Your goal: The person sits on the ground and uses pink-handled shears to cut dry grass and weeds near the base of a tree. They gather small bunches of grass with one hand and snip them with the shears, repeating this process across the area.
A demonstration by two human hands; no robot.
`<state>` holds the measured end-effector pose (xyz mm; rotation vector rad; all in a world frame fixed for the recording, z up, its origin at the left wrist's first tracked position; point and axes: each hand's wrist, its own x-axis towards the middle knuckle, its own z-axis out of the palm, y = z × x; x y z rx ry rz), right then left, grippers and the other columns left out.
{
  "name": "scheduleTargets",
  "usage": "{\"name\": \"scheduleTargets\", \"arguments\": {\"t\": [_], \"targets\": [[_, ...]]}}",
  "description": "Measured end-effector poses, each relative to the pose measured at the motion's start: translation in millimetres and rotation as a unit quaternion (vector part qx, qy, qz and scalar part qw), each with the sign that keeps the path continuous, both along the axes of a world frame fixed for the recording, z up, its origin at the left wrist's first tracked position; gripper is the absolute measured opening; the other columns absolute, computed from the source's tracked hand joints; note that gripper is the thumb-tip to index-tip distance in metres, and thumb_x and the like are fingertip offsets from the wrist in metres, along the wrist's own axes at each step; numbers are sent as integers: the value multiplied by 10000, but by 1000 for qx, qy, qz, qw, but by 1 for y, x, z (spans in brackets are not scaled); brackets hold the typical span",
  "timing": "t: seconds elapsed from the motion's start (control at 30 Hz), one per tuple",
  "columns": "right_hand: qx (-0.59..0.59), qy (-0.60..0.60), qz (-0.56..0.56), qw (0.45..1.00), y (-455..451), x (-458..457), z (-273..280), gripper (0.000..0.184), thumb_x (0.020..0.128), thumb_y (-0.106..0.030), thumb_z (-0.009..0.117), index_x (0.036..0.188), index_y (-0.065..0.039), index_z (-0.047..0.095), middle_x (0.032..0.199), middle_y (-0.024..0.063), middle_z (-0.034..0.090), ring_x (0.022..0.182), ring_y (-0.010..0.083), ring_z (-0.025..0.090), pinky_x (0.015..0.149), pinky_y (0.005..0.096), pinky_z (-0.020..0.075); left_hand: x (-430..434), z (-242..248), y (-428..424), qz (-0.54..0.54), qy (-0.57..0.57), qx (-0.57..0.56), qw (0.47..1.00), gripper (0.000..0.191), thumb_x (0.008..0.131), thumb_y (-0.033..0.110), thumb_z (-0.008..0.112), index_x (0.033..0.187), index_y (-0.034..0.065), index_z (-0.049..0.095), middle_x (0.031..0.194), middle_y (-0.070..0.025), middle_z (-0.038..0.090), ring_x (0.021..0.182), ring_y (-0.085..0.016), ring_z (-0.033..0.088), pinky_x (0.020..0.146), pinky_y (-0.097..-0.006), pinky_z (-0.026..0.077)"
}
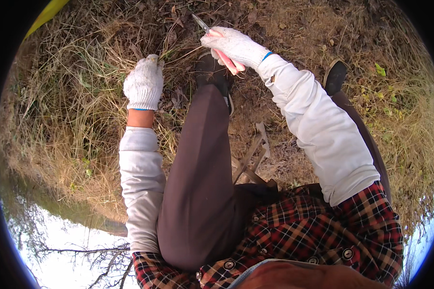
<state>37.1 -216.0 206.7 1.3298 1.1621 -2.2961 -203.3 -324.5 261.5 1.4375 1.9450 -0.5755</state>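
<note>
My left hand [144, 83], in a white knit glove, is closed around a few grass stems [166, 57] at the upper left of centre. My right hand [235, 45], gloved the same way, grips the pink handles of a cutting tool [228, 62], perhaps pruning shears. A narrow metal blade [200, 22] points up and left out of that hand, over dry grass. Whether the blades are parted cannot be told. Some stems run from near the left fist towards the right hand, above the toe of a dark shoe [211, 70].
Dry and green grass [83, 94] stands thick on the left. A wooden frame, perhaps a small stool [251, 160], is on the ground between my legs. My other shoe [335, 76] is at the right, near low green leaves [380, 69]. Something yellow [47, 16] edges the upper left.
</note>
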Motion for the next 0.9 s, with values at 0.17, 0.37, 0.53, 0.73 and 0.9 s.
{"name": "scheduleTargets", "arguments": {"t": [0.17,0.37,0.53,0.73,0.9], "targets": [[-101,4,-91,991,-8,39,16,296,1018,-371,655,1073,-82,618,821,34,655,685,145,642,660,311,555,4,1,-18,9,29,11,999,518,970,404,668,1413,158,560,1341,-138,653,1038,-377,718,835,-495,598],[-197,-1,34,980,-47,56,31,314,997,-382,665,1116,-95,625,907,42,686,821,163,694,719,335,592,37,-13,-35,-97,43,-74,992,709,950,295,672,1560,146,343,1375,-149,620,971,-356,745,772,-482,611],[-270,25,55,961,-60,46,30,342,987,-377,666,1141,-75,621,962,92,687,814,210,705,654,375,599,6,-18,-17,-66,-5,-59,996,351,957,197,605,1294,97,600,1186,-166,695,989,-367,728,804,-493,595],[-181,64,99,976,-73,22,12,373,947,-368,699,1131,-53,621,952,84,676,760,206,667,619,365,552,-10,-5,-5,41,-113,-27,992,505,931,269,654,1395,72,621,1390,-172,642,1256,-351,626,1071,-430,497],[-256,48,19,965,-80,8,8,330,947,-336,700,1102,-55,624,922,75,674,739,195,667,613,357,538,-11,0,-19,36,-171,15,984,477,907,249,654,1341,49,660,1356,-172,665,1268,-339,619,1084,-428,487]]}}
